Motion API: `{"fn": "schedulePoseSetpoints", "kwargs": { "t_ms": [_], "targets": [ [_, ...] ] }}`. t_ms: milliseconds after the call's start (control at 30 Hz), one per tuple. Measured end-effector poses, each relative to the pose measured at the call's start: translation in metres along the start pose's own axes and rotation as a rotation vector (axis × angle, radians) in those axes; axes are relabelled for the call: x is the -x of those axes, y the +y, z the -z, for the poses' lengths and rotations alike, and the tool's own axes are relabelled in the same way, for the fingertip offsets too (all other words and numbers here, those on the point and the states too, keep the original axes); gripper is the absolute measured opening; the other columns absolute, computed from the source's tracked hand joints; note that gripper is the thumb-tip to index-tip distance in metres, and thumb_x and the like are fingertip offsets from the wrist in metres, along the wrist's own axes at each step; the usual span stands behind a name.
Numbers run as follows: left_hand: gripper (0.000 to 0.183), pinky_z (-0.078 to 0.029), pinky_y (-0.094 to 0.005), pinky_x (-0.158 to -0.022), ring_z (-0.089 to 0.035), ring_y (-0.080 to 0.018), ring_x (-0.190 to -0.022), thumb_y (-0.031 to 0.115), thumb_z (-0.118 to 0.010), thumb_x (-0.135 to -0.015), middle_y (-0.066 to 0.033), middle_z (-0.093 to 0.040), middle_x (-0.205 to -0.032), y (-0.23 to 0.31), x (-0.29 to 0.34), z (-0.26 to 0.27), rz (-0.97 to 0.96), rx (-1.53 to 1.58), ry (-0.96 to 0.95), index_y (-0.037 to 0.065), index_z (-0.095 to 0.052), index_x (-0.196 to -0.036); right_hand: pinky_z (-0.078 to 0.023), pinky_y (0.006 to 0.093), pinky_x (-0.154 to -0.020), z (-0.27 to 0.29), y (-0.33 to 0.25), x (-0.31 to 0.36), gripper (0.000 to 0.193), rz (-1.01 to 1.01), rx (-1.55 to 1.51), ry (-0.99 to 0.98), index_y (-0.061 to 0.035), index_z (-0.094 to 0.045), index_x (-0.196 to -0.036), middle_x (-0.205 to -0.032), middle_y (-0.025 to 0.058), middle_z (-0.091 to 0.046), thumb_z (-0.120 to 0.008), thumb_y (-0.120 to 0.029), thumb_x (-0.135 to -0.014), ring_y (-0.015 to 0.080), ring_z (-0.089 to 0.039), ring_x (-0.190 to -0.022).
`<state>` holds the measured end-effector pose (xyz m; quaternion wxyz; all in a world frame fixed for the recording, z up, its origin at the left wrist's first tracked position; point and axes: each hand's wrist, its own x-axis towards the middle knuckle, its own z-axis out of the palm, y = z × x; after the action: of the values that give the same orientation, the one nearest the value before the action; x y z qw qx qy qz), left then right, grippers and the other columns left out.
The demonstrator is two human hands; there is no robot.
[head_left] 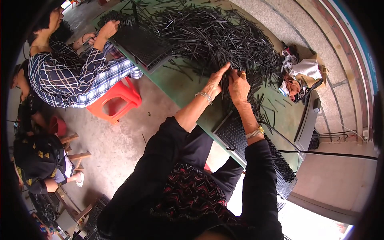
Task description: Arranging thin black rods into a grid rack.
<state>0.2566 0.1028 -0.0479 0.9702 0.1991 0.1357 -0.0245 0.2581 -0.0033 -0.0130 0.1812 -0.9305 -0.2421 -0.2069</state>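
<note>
A large heap of thin black plastic sticks (pixel 216 36) covers the far part of the green table. At its near edge, my left hand (pixel 215 83) and my right hand (pixel 239 87) come together around a bunch of these sticks (pixel 225 92), pressing it between them. My left fingers point forward along the bunch, while those on the right curl over its other side. Part of the bunch is hidden behind my hands. Below my right wrist lies a black perforated tray (pixel 232 134) at the table's edge, partly covered by my forearm.
Another black tray (pixel 146 46) sits before a co-worker (pixel 72 76) seated on a red stool (pixel 116 100) at left. Beyond the heap, a box of crumpled wrappings (pixel 306 74) stands at right. A black cable (pixel 332 154) crosses by my right arm; a tray of upright sticks (pixel 282 160) is beside it.
</note>
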Motion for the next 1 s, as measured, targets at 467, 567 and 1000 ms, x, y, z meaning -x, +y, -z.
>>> {"fn": "schedulePoseSetpoints", "kwargs": {
  "t_ms": [467, 567, 1000],
  "targets": [
    [0.014, -0.048, -0.0262, -0.051, -0.058, -0.0128, -0.052, 0.010, -0.073, -0.079, -0.0077, -0.066, -0.070, 0.015, 0.028, 0.000, -0.439, -0.535, 0.034, 0.000, -0.065, -0.084, -0.051, 0.0350, -0.081, 0.023, 0.000, -0.029, 0.064, -0.233, -0.605, -0.103, 0.0122, -0.053, -0.121, -0.104, 0.0188, -0.064, -0.078, -0.031, -0.080, 0.0228, -0.063, -0.093],
    [0.034, -0.052, -0.0367, -0.072, -0.067, -0.0262, -0.083, 0.012, -0.068, -0.079, -0.0137, -0.069, -0.092, 0.000, 0.037, -0.012, -0.771, -1.057, 0.150, 0.001, -0.058, -0.109, -0.043, 0.0344, -0.097, 0.011, -0.011, -0.016, 0.094, -0.150, -0.919, -0.067, 0.0090, -0.028, -0.137, -0.123, 0.0188, -0.054, -0.085, -0.028, -0.073, 0.0231, -0.051, -0.113],
    [0.045, -0.052, -0.0381, -0.078, -0.066, -0.0341, -0.092, 0.014, -0.073, -0.078, -0.0175, -0.067, -0.098, -0.018, 0.051, 0.032, -0.819, -1.246, 0.113, 0.004, -0.053, -0.117, -0.046, 0.0343, -0.086, 0.014, -0.068, 0.019, 0.058, -0.574, -0.944, 0.046, 0.0032, -0.043, -0.116, -0.105, 0.0156, -0.057, -0.077, -0.025, -0.077, 0.0215, -0.055, -0.095]
  ]
}}
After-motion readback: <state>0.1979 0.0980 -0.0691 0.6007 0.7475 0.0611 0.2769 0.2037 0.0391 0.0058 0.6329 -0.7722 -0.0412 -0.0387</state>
